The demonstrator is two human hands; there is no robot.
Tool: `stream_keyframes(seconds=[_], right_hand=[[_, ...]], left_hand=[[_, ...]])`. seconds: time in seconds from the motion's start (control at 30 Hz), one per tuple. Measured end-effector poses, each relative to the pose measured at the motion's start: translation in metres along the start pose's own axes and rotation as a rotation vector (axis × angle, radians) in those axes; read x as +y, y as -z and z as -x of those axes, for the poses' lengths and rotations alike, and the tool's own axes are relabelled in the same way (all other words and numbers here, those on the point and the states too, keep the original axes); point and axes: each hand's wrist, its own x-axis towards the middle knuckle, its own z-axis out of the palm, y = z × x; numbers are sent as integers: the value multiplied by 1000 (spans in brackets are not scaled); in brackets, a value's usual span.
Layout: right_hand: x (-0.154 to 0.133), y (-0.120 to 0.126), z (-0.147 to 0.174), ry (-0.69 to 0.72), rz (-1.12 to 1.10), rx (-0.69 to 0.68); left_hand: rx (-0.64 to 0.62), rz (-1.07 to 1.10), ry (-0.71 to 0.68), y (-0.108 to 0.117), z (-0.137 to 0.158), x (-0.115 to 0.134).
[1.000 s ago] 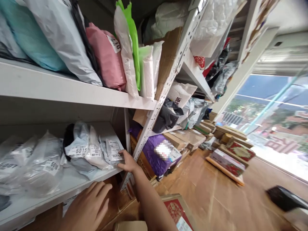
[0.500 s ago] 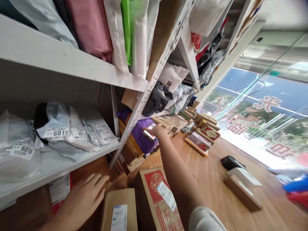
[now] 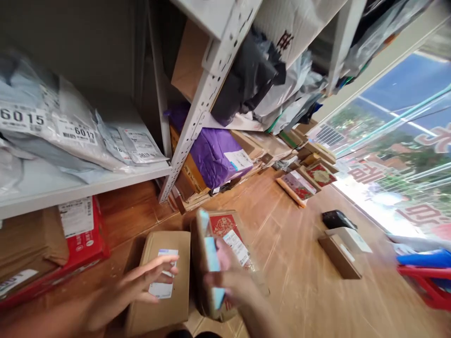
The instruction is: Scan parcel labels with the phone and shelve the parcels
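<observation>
My right hand (image 3: 234, 277), smeared by motion, grips a phone (image 3: 212, 260) with a pale, bright screen, held on edge. The phone is in front of a cardboard box with a red printed panel (image 3: 222, 225) and a white label, hiding part of it. My left hand (image 3: 148, 281) is open, fingers spread and holding nothing. It hovers over a plain brown cardboard box (image 3: 179, 286) and covers part of its label. Whether its fingertips touch that box I cannot tell. Both boxes stand side by side on the wooden floor.
A white metal shelf (image 3: 105, 185) with grey bagged parcels (image 3: 75, 129) is on the left. Beneath it lies a red box (image 3: 88, 239). A purple parcel (image 3: 214, 152) lies past the shelf post (image 3: 192, 122). A brown carton (image 3: 340, 256) and a red plastic item (image 3: 419, 286) are at right.
My right hand with the phone has come back from near the purple parcel to the printed box. My left hand has moved right, over the plain box. The view has shifted down.
</observation>
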Motion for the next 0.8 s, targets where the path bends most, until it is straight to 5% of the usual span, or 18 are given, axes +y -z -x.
stream_keyframes(seconds=[0.1, 0.2, 0.47, 0.8], right_hand=[[75, -9, 5, -125, -236, -33], [109, -5, -4, -179, -302, 33], [140, 14, -8, -104, -124, 179], [159, 15, 0, -123, -152, 310]], left_hand=[[-103, 388, 19, -29, -26, -2], [-79, 405, 91, -37, -47, -6], [-47, 401, 62, -32, -77, -46], [19, 393, 170, -40, -82, -63]])
